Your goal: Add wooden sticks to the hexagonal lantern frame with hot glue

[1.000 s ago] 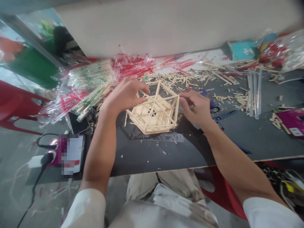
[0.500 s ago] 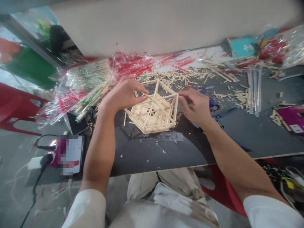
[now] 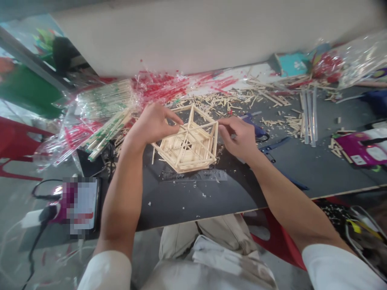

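A six-sided frame built of thin wooden sticks (image 3: 180, 166) sits on the dark table, with spokes crossing over its stacked layers. One wooden stick (image 3: 202, 127) runs across its top to the right corner. My left hand (image 3: 154, 125) is closed in a pinch on this stick, left of the spokes' crossing. At the right corner, the thumb and forefinger of my right hand (image 3: 238, 135) pinch the stick's end. Whether the stick is fixed there I cannot tell. A clear ruler (image 3: 196, 175) lies along the frame's near side.
Cut stick pieces (image 3: 217, 100) litter the table's back. Bundled sticks (image 3: 110, 131) and plastic bags with red sticks (image 3: 163, 86) lie at the left. Blue-handled pliers (image 3: 273, 151) and clear glue sticks (image 3: 308, 117) lie to the right. A phone (image 3: 86, 205) rests at the left edge.
The camera view has turned slightly, so the scene sits a little further left and lower. Both hands keep their pinch at nearly the same places on the frame.
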{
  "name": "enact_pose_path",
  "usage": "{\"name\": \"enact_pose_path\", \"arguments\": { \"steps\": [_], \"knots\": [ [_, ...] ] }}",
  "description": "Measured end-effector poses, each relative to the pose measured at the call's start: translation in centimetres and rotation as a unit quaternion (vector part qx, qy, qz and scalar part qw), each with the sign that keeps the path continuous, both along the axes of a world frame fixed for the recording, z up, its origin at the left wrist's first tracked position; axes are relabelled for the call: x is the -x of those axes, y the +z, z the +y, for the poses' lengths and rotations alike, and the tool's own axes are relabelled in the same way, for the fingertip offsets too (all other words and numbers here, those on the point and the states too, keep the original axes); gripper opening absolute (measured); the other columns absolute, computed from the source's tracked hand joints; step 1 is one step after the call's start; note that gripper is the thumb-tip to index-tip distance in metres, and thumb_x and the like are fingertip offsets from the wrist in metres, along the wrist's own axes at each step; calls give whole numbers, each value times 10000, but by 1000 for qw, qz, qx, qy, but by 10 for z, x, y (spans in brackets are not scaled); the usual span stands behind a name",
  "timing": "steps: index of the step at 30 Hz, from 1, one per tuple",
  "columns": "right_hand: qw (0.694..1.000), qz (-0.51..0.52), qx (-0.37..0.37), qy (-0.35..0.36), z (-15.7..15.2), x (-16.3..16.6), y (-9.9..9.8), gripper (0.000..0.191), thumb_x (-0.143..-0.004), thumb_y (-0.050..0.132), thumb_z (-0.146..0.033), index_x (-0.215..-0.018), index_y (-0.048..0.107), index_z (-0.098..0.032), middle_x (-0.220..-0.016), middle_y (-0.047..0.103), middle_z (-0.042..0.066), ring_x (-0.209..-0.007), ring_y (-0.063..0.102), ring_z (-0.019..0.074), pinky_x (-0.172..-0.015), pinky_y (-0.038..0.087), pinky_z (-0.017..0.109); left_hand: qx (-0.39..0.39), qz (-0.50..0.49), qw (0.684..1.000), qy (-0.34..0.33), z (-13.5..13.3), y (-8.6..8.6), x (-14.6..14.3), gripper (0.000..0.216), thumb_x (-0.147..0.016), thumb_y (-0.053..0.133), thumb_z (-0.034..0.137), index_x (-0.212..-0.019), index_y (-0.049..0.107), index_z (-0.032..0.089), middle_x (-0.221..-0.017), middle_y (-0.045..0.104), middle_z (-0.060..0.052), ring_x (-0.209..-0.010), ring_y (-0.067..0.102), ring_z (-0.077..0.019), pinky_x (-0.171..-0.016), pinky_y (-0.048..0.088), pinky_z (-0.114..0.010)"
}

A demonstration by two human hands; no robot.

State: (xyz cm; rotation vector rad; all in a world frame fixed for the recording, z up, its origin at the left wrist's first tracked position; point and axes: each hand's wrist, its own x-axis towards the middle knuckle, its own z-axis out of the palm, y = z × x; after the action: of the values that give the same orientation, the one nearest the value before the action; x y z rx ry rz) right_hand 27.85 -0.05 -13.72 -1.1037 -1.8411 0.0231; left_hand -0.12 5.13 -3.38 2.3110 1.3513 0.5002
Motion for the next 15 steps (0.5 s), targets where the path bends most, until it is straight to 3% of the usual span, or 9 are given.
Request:
{"name": "enact_pose_path", "arguments": {
  "steps": [5, 10, 15],
  "knots": [
    [1000, -1, 6, 1, 0, 0, -1, 366, -1099, 467, -462, -1021, 731, -222, -847, 755, 65, -699, 668, 170, -663, 519, 327, 23, 7, 1000, 17, 0, 0, -2, 248, -741, 728, 327, -894, 868, 191, -738, 733, -44, -663, 577, -173, -588, 412, -286],
    [1000, 1, -4, 16, 1, -1, -3, 270, -1082, 518, -364, -1075, 737, -207, -902, 789, 66, -712, 691, 160, -655, 532, 306, 58, -2, 998, 20, -4, 5, -9, 216, -723, 702, 262, -857, 856, 190, -456, 465, 22, -498, 382, -118, -486, 313, -278],
    [1000, 6, -1, 11, 2, -1, -5, 297, -1078, 515, -385, -1084, 748, -200, -959, 809, 81, -758, 720, 170, -689, 551, 311, 92, 4, 995, 44, -9, 12, -16, 217, -713, 685, 189, -845, 857, 202, -408, 374, 49, -446, 317, -102, -468, 274, -286]
  ]
}}
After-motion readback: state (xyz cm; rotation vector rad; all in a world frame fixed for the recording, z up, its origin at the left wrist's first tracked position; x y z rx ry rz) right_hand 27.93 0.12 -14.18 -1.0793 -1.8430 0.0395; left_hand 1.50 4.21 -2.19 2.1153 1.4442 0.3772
